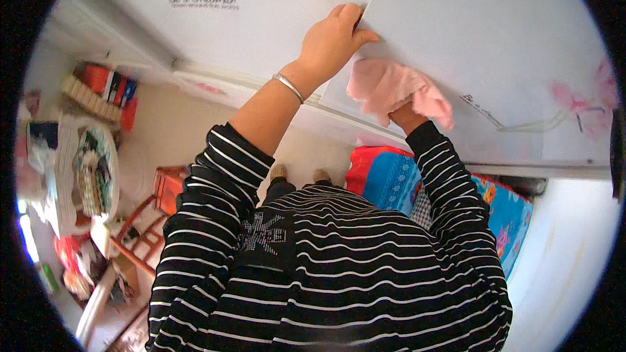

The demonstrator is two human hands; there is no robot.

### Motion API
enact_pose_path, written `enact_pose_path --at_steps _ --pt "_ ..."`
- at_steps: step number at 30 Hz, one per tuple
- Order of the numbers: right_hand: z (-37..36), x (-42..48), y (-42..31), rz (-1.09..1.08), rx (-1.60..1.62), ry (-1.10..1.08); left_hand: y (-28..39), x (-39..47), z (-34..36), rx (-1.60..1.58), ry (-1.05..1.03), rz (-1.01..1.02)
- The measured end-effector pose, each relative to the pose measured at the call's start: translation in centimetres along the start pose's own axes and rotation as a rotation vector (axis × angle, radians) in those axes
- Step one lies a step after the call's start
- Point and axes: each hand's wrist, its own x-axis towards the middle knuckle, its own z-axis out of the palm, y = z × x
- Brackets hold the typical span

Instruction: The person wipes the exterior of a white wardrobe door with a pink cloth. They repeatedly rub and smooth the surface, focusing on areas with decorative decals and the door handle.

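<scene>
Two pale panels, which look like cabinet doors, stand before me: a left panel (234, 29) with printed writing and a right panel (479, 34) with a pink flower print. My left hand (332, 41), with a silver bangle on the wrist, grips the edge where the panels meet, its thumb towards the right panel. Just below and to the right, a pink cloth (396, 88) covers most of my right hand (408, 115), which holds it against the right panel. The fingers under the cloth are hidden.
Blue and red patterned fabric (386, 176) lies below my right forearm. A wooden chair (142, 230) stands at the lower left, near an oval basin-like container (115, 171) with things in it. A pale ledge (234, 93) runs below the panels.
</scene>
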Motion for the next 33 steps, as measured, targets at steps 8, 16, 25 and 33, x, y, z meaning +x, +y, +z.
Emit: enact_pose_path --at_steps 8,16,25,33 --pt "8.9 -2.0 -0.4 -0.183 0.284 -0.199 1.8 -0.7 0.3 0.067 0.061 -0.168" --pt "17.4 4.1 -2.4 -0.36 0.014 -0.258 3.0 -0.9 0.7 0.06 0.096 -0.242" --pt "15.4 3.6 -2.6 -0.485 0.702 -0.323 0.6 -7.2 1.3 -0.047 0.066 -0.356" --pt "11.3 -7.8 1.4 0.122 0.92 -0.826 -1.9 -46.2 -0.5 0.141 -0.199 -1.178"
